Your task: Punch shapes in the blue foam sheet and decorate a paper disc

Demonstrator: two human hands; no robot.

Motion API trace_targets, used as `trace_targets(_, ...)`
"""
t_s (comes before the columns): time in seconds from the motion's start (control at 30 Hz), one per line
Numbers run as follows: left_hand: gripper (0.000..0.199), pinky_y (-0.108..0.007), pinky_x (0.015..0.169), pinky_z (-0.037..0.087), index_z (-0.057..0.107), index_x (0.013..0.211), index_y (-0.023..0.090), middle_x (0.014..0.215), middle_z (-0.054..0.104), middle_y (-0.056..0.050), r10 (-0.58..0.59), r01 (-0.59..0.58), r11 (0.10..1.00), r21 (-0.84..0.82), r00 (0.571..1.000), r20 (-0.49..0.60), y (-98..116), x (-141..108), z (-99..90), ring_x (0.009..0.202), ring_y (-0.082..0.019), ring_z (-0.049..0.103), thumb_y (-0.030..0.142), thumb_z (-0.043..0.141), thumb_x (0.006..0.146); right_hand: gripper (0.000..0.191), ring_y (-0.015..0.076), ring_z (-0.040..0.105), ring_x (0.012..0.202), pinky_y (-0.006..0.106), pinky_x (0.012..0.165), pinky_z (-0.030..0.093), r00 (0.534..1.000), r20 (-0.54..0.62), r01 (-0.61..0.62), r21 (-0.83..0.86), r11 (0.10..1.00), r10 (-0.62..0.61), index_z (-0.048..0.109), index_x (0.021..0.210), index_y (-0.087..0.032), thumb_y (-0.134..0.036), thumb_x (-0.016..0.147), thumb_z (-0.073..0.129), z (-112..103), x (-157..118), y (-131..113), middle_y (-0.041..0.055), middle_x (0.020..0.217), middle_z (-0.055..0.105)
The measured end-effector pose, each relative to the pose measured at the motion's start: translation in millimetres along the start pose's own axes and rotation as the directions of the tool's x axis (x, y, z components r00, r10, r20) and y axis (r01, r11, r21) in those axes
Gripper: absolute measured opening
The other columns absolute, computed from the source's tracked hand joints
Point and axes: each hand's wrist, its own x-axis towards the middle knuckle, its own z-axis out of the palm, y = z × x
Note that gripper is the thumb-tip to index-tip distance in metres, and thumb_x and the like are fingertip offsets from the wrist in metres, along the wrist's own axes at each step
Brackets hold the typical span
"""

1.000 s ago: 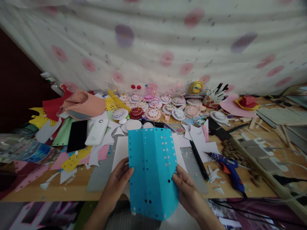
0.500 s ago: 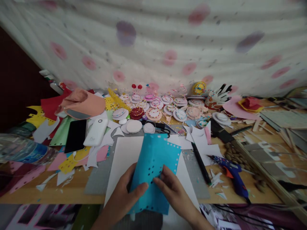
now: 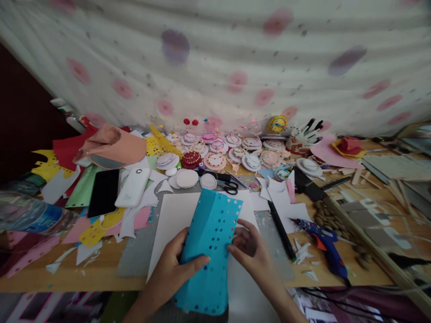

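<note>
A bright blue sheet of punched paper (image 3: 210,224) is held up in front of me, bent lengthwise, with rows of holes down its right part. My left hand (image 3: 178,264) grips its left side, thumb across the front and fingers behind. At the right edge is my right hand (image 3: 251,246), its thumb tip touching the paper and its loosely curled fingers apart from the thumb. Beneath lies a white sheet (image 3: 171,211) on a grey cutting mat (image 3: 133,258).
Small decorated paper hats (image 3: 215,160) crowd the back. Left are a phone (image 3: 104,193), white power bank (image 3: 134,187), paper scraps, orange cap (image 3: 116,146) and water bottle (image 3: 37,215). Scissors (image 3: 230,187), a black pen (image 3: 281,229) and a blue glue gun (image 3: 325,242) lie beyond and right.
The blue paper has turned and now shows a narrower face, with its holes toward the right edge. My right hand has shifted from the paper's front to its right edge, fingers loosening.
</note>
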Motion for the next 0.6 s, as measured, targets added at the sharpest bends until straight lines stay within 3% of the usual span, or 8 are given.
trace_targets(0.07,0.058,-0.035,0.083,0.058,0.06,0.121,0.022,0.121,0.068,-0.008,-0.011,0.011,1.0,0.004,1.0,0.002,-1.0,1.1,-3.8,0.106,-0.032,0.065,0.035,0.08,0.069,0.052,0.0137,0.054,0.063,0.025,0.055,0.046,0.997,0.063,-0.052,0.056,0.997,0.048,0.047,0.116,-0.026,-0.041,0.076,0.075,3.9,2.2,-3.5,-0.001,0.077,0.058)
trace_targets(0.2,0.06,-0.035,0.084,0.058,0.059,0.122,0.022,0.119,0.069,-0.008,-0.024,0.024,1.0,-0.003,1.0,-0.014,-4.1,2.5,-9.1,0.105,-0.031,0.066,0.035,0.081,0.068,0.028,0.0104,0.047,0.059,0.021,0.052,0.037,0.989,0.101,-0.106,-0.008,0.994,0.106,0.057,0.085,-0.021,-0.042,0.078,0.073,8.3,4.0,-17.7,-0.0029,0.067,0.051)
trace_targets(0.27,0.058,-0.035,0.084,0.058,0.059,0.122,0.022,0.121,0.068,-0.007,-0.012,0.012,1.0,-0.004,1.0,0.0,-5.7,3.8,-10.3,0.105,-0.03,0.066,0.039,0.079,0.071,0.029,0.0085,0.042,0.054,0.021,0.049,0.033,0.985,0.1,-0.134,-0.052,0.99,0.138,0.056,0.075,-0.019,-0.043,0.08,0.071,8.3,4.4,-22.8,-0.0039,0.062,0.048)
trace_targets(0.4,0.048,-0.034,0.089,0.056,0.059,0.125,0.025,0.126,0.065,-0.004,0.04,-0.041,0.999,0.015,0.998,0.054,-6.0,7.3,-12.8,0.112,-0.028,0.063,0.048,0.065,0.083,0.03,0.0077,0.039,0.052,0.02,0.047,0.03,0.985,0.069,-0.15,-0.083,0.985,0.156,0.057,0.075,-0.018,-0.044,0.08,0.071,4.9,6.2,-25.7,-0.0045,0.06,0.046)
trace_targets(0.53,0.038,-0.032,0.091,0.055,0.059,0.126,0.027,0.124,0.067,-0.002,0.214,-0.22,0.96,0.172,0.976,0.05,-0.5,6.1,-18.8,0.11,-0.024,0.065,0.041,0.056,0.091,0.028,0.0076,0.04,0.05,0.02,0.046,0.032,0.993,0.021,-0.113,-0.079,0.99,0.115,0.057,0.075,-0.019,-0.042,0.081,0.07,1.9,5.5,-30.4,-0.0048,0.059,0.046)
trace_targets(0.6,0.036,-0.027,0.092,0.054,0.057,0.129,0.029,0.123,0.067,0.0,0.397,-0.366,0.863,0.349,0.918,-0.02,4.4,1.5,-20.9,0.11,-0.021,0.065,0.033,0.054,0.093,0.025,0.0087,0.045,0.052,0.02,0.047,0.036,0.993,0.056,-0.101,-0.041,0.994,0.103,0.057,0.078,-0.02,-0.042,0.083,0.069,4.1,0.5,-35.6,-0.0028,0.062,0.051)
